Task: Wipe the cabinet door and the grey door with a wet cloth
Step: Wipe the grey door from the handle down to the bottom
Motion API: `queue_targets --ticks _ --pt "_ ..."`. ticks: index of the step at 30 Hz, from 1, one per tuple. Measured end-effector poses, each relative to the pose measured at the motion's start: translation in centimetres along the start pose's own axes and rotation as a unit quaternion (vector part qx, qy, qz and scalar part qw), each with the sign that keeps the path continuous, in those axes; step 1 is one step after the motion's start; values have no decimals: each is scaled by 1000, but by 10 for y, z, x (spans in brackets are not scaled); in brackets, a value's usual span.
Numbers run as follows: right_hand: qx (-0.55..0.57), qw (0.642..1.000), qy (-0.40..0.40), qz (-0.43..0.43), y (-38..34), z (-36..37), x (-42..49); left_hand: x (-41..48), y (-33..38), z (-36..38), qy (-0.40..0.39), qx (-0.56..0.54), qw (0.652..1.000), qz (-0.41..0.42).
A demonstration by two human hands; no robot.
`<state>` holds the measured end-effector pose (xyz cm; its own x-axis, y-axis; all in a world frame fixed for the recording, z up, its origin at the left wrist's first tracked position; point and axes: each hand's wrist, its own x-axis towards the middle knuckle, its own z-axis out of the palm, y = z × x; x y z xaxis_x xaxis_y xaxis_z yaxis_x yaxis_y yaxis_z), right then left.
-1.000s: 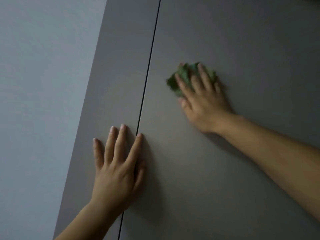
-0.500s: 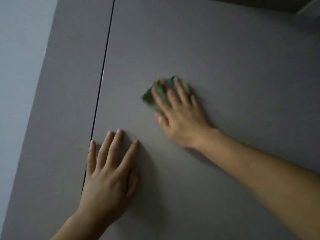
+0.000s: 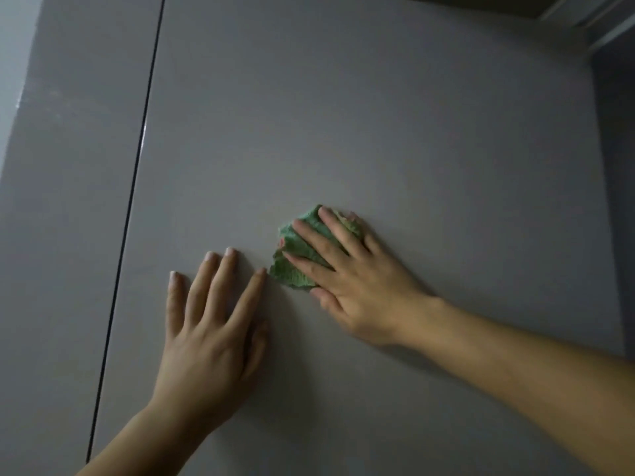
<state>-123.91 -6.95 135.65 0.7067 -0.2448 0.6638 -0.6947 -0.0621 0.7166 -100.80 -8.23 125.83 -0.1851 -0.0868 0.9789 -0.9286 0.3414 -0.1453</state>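
A: Cloth [image 3: 292,274], green, bunched: on door [image 3: 412,132], mid-panel, pressed flat under right hand [image 3: 364,297], fingers straight, not curled round it.
B: Left hand [image 3: 206,341]?
A: Flat on same door, just beside cloth, holding nothing.
B: Progress?
A: Mid-wipe, likely. No wet trace visible; neighbouring panel [image 3: 68,235] beyond seam [image 3: 137,187] undetermined.

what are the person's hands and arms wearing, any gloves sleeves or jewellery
No gloves, rings or watch show on the left hand or the right hand. Both forearms are bare up to the picture's edge, with no sleeve in view. The fingernails are short and look unpainted.
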Motion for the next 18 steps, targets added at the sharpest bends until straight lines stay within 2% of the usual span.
queue_targets --ticks 2,3,7,8,9,11,13,14,15,18 --pt "-9 1000 -10 -11 21 -3 -5 -1 2 0 0 6 1000 -4" --pt "-18 1000 4 20 38 -4 1 0 4 0 2 8 1000 -6" --pt "37 968 3 247 103 -13 16 7 23 2 0 8 1000 19" --pt "44 962 7 268 103 -12 12 9 30 3 -2 4 1000 30" --pt "36 966 21 256 95 -9 3 11 38 5 -4 0 999 41" --pt "11 986 38 161 69 1 -23 14 52 8 -7 -12 998 59" --pt "-9 998 -9 65 67 4 -47 16 63 12 -11 -17 997 68" --pt "-17 999 -21 40 80 1 -50 16 68 14 -12 -16 997 69" --pt "-26 998 -16 53 96 -3 -47 15 72 15 -13 -15 998 67" --pt "32 966 -15 258 147 -15 -22 15 83 20 -14 -13 999 50"
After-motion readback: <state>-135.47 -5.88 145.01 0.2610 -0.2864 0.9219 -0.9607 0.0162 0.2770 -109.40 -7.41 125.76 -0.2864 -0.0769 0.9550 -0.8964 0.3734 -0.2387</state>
